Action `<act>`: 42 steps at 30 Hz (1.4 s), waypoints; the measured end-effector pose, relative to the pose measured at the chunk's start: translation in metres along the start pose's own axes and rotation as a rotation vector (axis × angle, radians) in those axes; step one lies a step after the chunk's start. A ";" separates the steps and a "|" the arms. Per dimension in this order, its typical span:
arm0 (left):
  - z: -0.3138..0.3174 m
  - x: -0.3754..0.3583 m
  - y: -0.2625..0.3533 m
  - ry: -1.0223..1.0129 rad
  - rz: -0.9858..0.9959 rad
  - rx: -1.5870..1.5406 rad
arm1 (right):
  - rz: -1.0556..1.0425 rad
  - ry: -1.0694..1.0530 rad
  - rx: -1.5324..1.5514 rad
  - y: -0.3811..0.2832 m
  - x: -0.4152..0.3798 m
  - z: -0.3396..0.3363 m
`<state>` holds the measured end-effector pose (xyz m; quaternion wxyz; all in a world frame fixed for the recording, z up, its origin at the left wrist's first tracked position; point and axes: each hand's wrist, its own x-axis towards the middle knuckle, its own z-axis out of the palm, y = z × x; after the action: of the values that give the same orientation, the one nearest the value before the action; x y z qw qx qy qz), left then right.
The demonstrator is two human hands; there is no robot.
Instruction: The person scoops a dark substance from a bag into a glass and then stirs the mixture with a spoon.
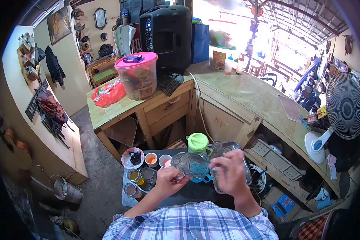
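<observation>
My left hand [170,182] is closed at the lower left side of a clear glass mug [191,165]. The mug has a dimpled wall and lies tilted on its side above the low table, its mouth toward the right. Close to that mouth is my right hand [231,173], blurred by motion, so whether its fingers hold anything cannot be made out. Behind the mug stands a pitcher with a light green lid [198,141]. A clear tray [244,176] with glassware [217,148] sits partly behind my right hand.
Left on the low table [128,201] are a bowl with dark contents [133,158], white cups [151,159] and several glasses [133,191], one with yellow liquid. A wooden counter [248,92] carries a pink-lidded tub [137,78], a speaker [166,38] and a fan [344,106].
</observation>
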<state>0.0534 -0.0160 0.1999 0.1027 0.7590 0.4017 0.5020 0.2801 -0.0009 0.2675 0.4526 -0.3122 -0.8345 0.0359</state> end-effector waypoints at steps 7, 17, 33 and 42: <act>-0.010 0.000 0.005 -0.106 -0.321 -0.375 | -0.029 -0.065 0.137 0.004 0.011 0.001; -0.014 -0.007 -0.010 -0.299 -0.562 -0.906 | 0.025 -0.062 0.351 0.004 0.021 -0.020; -0.014 -0.010 -0.008 -0.474 -0.656 -1.114 | 0.014 -0.107 0.444 0.000 0.015 -0.011; -0.014 -0.010 -0.005 -0.501 -0.623 -1.028 | -0.012 -0.103 0.411 -0.003 -0.001 0.001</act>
<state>0.0367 -0.0232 0.1969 0.6840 0.5553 0.2756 0.3845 0.2784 -0.0030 0.2674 0.4634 -0.2063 -0.8336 0.2187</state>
